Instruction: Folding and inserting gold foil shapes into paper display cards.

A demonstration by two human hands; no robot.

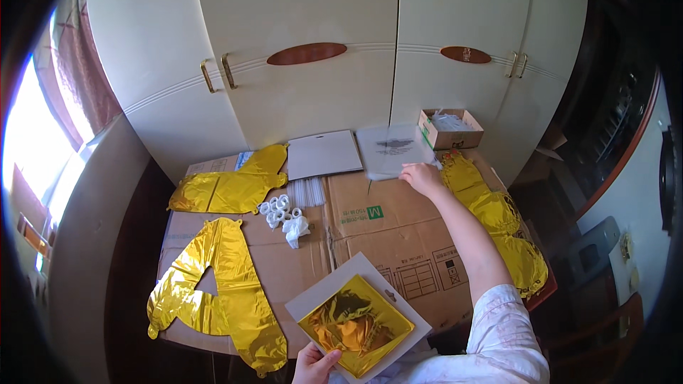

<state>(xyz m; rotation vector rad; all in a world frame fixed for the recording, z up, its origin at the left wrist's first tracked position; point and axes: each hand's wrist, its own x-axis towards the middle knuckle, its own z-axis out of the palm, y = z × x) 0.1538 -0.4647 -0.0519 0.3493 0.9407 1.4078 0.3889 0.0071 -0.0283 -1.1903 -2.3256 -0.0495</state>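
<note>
Farthest left, beyond my left hand, a flat A-shaped gold foil balloon (235,270) lies on the brown cardboard worktop (384,242), and past it another flat gold foil balloon (220,192). Ahead of that hand sit small white rings (275,210), a crumpled white tissue (295,230) and thin translucent sticks (307,192). My left hand (316,365) is closed, thumb on top, pinching a pale grey card (415,316) with a folded shiny gold foil square (356,323) lying on it. Next come flat grey cards (324,154), left of my right hand, then a clear plastic bag (391,153). My right hand (420,178) is at its near edge, fingers bent; I cannot tell whether they pinch it. Beyond that hand stands an open cardboard box (459,140); to its right lie more gold foil balloons (498,217).
</note>
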